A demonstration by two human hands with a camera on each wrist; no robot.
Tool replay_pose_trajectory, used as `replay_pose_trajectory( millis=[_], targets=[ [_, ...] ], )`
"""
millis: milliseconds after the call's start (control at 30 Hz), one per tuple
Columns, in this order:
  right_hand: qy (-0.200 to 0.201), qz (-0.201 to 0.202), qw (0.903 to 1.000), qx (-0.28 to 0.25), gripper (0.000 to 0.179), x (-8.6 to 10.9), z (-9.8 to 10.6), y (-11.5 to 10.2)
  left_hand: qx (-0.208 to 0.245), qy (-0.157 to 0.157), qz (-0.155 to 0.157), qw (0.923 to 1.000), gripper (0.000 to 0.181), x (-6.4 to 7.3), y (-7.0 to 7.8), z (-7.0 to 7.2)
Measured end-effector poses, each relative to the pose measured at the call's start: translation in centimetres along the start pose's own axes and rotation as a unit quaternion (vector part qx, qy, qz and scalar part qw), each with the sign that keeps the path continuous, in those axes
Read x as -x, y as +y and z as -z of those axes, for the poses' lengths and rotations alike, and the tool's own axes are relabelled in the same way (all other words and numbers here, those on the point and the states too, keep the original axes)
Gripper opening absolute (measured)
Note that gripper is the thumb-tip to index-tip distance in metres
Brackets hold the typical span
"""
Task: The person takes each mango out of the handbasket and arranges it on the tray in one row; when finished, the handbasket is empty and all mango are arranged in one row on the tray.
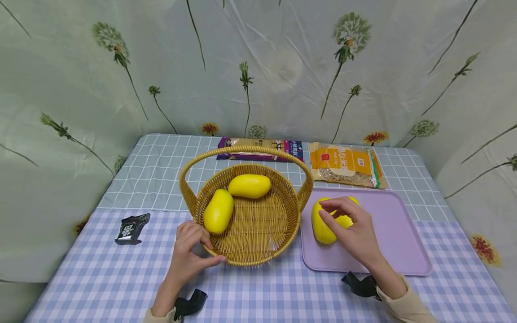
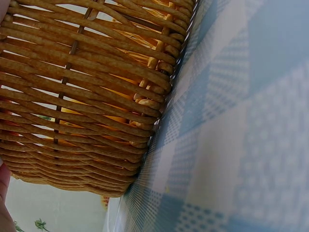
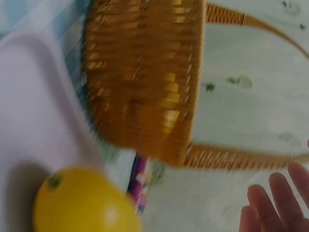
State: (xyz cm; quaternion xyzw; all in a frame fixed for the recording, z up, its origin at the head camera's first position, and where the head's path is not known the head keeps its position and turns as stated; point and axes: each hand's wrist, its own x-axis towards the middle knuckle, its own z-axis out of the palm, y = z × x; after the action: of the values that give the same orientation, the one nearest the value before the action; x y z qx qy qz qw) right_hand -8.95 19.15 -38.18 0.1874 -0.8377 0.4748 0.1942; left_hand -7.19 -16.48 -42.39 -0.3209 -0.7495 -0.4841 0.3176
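Observation:
A wicker basket (image 1: 250,260) with a tall handle stands mid-table, holding two yellow mangoes (image 1: 218,211) against its left and far walls. My left hand (image 1: 187,246) grips the near-left rim, fingers over the edge and thumb along the outside. To the right, my right hand (image 1: 357,226) hovers above a lilac tray (image 1: 396,233), its fingers curved with a gap to the thumb and nothing between them. Beneath it on the tray lies a yellow mango (image 1: 322,229); another yellow mango (image 1: 344,221) is partly hidden by the hand. The right wrist view shows one mango (image 3: 84,203) beside the basket.
At the back lie a purple packet of noodles (image 1: 258,149) and an orange-and-clear food bag (image 1: 346,165). A small black packet (image 1: 132,229) is on the checked cloth at left. The basket's arched handle (image 1: 246,150) rises above the rim.

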Motion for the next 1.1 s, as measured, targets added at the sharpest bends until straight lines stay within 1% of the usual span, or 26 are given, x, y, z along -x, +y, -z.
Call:
replay_pose_trajectory(
  millis=[167,300,400,500,633,700,833,967,1100],
  targets=[
    [-0.043,0.027,0.9980,-0.039,0.029,-0.6,-1.4,-1.8,-0.002,-0.002,0.002,1.0000,0.046,0.1,0.1,0.0],
    [-0.075,0.064,0.9922,-0.077,0.026,-1.5,-2.8,-2.8,-0.003,-0.002,0.005,1.0000,0.047,0.1,0.1,0.0],
    [-0.092,0.094,0.9878,-0.083,0.026,-2.3,-3.8,-3.6,-0.003,-0.001,0.004,1.0000,0.047,0.1,0.1,0.0],
    [-0.113,0.107,0.9851,-0.075,0.024,-3.2,-4.7,-4.4,-0.002,0.001,0.003,1.0000,0.047,0.0,0.1,0.0],
    [-0.143,0.103,0.9829,-0.051,0.023,-4.4,-5.8,-5.5,-0.001,0.001,0.002,1.0000,0.047,0.0,0.0,0.0],
    [-0.160,0.096,0.9820,-0.030,0.025,-5.0,-6.3,-5.9,-0.001,0.000,0.002,1.0000,0.047,0.0,0.0,0.0],
    [-0.191,0.073,0.9784,0.035,0.030,-6.3,-7.1,-6.8,-0.002,-0.001,0.001,1.0000,0.047,0.0,0.0,0.0],
    [-0.230,0.036,0.9679,0.095,0.036,-7.9,-8.1,-7.1,-0.004,-0.001,0.000,1.0000,0.047,0.0,0.1,0.0],
    [-0.275,-0.006,0.9520,0.134,0.041,-9.4,-9.3,-6.9,-0.004,0.000,-0.001,1.0000,0.046,0.0,0.1,0.0]
  ],
)
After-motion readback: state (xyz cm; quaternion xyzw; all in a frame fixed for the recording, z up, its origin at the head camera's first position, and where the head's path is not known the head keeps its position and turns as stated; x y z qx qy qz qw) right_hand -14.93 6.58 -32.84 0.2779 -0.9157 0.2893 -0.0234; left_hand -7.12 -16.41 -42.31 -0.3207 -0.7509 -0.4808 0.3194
